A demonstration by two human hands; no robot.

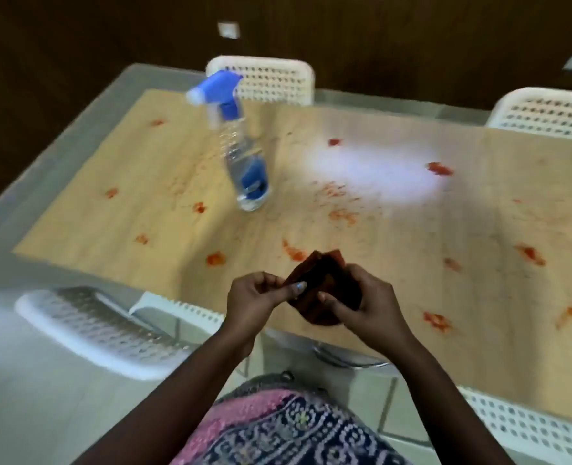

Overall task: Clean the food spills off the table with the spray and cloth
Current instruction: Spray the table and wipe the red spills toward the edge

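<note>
Looking down, I see my patterned pink and navy garment (288, 427) at the bottom edge, cut off by the frame. Both my bare forearms reach forward over the near edge of the table. My left hand (254, 302) pinches one edge of a dark brown, crumpled cloth (321, 283) between thumb and curled fingers. My right hand (361, 308) has its fingers curled round the other side, hiding much of the cloth, so its full shape is hard to make out.

The light wood-look table top with a frosted grey border (163, 162) carries more than a dozen red-orange food smears (215, 259), scattered from the left edge to the right edge, where some are cut off. A bright glare patch sits near the middle.

One clear plastic spray bottle with a blue trigger head (241, 146) stands upright toward the far left part of the table, well apart from my hands, with open surface around it.

Five white perforated plastic chairs (261, 80) ring the table: two at the far edge, three near me, partly blurred.
</note>
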